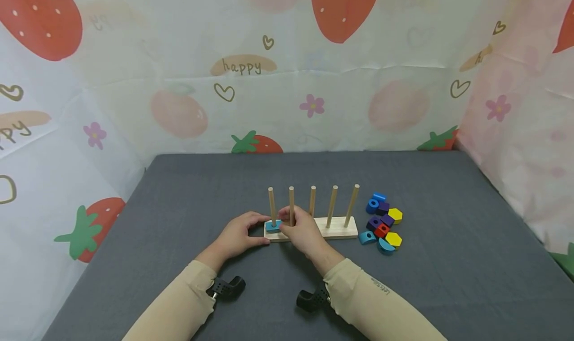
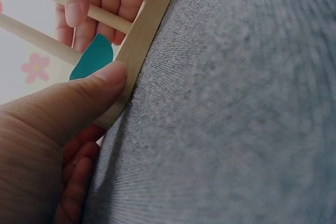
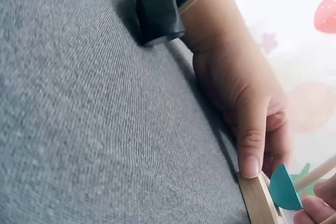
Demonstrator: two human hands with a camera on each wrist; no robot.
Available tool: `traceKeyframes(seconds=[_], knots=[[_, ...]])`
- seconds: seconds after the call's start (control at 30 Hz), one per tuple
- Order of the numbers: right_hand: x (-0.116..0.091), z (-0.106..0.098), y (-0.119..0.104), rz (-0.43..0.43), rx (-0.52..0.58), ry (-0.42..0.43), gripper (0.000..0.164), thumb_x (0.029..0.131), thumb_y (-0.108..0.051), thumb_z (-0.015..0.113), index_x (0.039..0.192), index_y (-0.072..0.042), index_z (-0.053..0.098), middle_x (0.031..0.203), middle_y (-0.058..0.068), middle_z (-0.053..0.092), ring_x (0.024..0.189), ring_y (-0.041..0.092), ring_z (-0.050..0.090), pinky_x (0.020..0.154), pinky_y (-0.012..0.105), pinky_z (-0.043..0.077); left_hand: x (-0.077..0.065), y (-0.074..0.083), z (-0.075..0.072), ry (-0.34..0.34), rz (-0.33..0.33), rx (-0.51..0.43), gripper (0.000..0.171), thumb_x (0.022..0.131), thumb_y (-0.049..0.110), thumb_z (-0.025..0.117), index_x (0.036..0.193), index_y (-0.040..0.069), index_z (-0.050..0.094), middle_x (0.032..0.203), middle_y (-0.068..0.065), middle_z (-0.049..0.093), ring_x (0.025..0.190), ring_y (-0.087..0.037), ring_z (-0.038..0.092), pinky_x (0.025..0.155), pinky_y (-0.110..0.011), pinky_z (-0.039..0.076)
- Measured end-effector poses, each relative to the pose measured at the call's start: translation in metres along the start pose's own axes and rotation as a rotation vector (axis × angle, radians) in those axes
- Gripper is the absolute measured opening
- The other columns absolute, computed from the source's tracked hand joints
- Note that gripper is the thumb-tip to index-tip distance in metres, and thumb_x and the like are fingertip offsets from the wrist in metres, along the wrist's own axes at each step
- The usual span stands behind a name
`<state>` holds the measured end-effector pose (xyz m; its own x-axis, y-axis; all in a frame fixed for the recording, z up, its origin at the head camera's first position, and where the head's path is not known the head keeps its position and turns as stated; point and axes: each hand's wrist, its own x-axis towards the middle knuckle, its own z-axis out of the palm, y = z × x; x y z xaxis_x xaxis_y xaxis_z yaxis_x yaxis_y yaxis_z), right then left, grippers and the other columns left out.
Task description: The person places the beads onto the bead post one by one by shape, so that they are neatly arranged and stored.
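A pale wooden peg board [image 1: 336, 229] with several upright pegs lies on the table. Around its left end my left hand [image 1: 239, 235] grips, thumb [image 2: 113, 73] on the near edge and fingers at the far side. A teal half-round block [image 1: 271, 227] sits low on the leftmost peg [image 1: 272, 206], its curved side showing in the left wrist view. My right hand [image 1: 307, 234] is beside that block at the second peg [image 1: 291, 201], fingers loosely bent behind the peg and thumb in front. The right fingertips [image 3: 314, 211] are right by the block and pinch nothing visible.
Right of the board lies a loose cluster of blocks: yellow hexagons [image 1: 395, 215], a red block [image 1: 381, 230], purple blocks [image 1: 374, 223], a blue ring-shaped block [image 1: 372, 206] and light-blue half-rounds [image 1: 385, 246]. Grey cloth [image 1: 448, 281] covers the table; a patterned curtain [image 1: 336, 121] stands behind.
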<state>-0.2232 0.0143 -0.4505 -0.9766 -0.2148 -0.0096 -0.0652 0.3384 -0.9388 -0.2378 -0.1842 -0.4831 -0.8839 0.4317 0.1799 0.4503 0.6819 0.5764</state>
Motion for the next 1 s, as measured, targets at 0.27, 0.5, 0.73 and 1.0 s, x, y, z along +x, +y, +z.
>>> traceKeyframes(seconds=[0.27,0.5,0.73,1.0], knots=[[-0.006,-0.005,-0.004,0.001,0.050,-0.024,0.037,0.086,-0.007,0.061,0.123,-0.006,0.054,0.117,0.009,0.060,0.109,0.026,0.055,0.090,0.042,0.044,0.000,0.001,-0.002,-0.004,0.008,0.000,0.054,0.072,0.037,0.076,0.119,0.018,0.061,0.113,0.002,0.059,0.107,-0.015,0.053,0.093,-0.038,0.042],[-0.014,-0.015,-0.009,-0.045,0.032,-0.023,0.047,0.086,-0.008,0.062,0.131,-0.007,0.049,0.123,0.011,0.057,0.114,0.027,0.052,0.094,0.043,0.042,0.001,0.000,-0.001,-0.003,0.000,0.005,0.054,0.071,0.039,0.076,0.119,0.018,0.061,0.112,0.004,0.059,0.106,-0.014,0.053,0.092,-0.038,0.042],[-0.022,-0.029,-0.013,-0.055,0.062,-0.045,0.048,0.086,-0.008,0.062,0.132,-0.009,0.048,0.127,0.014,0.054,0.121,0.026,0.047,0.100,0.041,0.036,0.002,0.002,0.000,0.000,-0.023,0.018,0.053,0.071,0.040,0.076,0.118,0.019,0.062,0.111,0.005,0.059,0.105,-0.013,0.054,0.092,-0.038,0.042],[-0.031,-0.052,-0.009,-0.037,0.071,-0.062,0.046,0.086,-0.006,0.063,0.130,-0.009,0.051,0.125,0.007,0.057,0.117,0.022,0.051,0.098,0.039,0.038,0.003,0.006,0.000,-0.004,-0.074,0.038,0.053,0.071,0.041,0.076,0.117,0.020,0.062,0.110,0.006,0.059,0.106,-0.012,0.053,0.093,-0.037,0.041]])
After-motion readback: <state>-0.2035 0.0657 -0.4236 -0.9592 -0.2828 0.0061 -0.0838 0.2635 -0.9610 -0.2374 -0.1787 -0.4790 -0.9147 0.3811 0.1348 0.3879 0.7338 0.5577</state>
